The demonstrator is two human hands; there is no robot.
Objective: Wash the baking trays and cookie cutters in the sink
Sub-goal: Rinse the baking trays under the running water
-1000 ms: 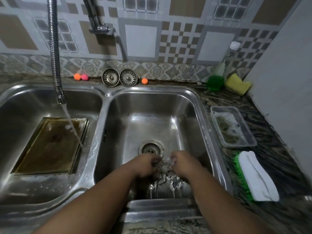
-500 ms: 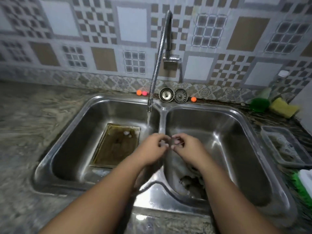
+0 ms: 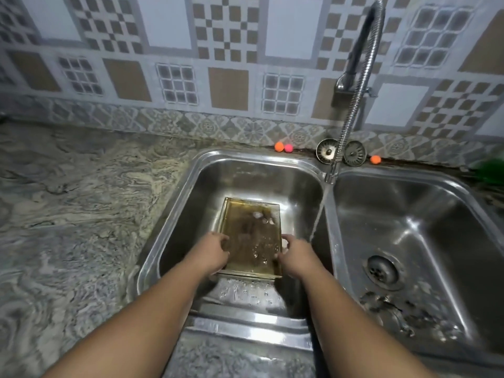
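Both hands are now in the left basin, apart from each other. The left hand (image 3: pixel 211 253) grips the left rim of the baking tray (image 3: pixel 252 236) with curled fingers, and the right hand (image 3: pixel 296 255) grips its right rim. Half a second ago the hands were together above the divider, under the water. The tray lies on the floor of the left basin (image 3: pixel 191 203), brown and wet. The water stream (image 3: pixel 319 214) from the faucet (image 3: pixel 354 105) falls just beside the right hand. The cookie cutters (image 3: pixel 403 315) lie in the right basin (image 3: pixel 450 214), near its drain (image 3: pixel 381 271), where the hands were one second ago.
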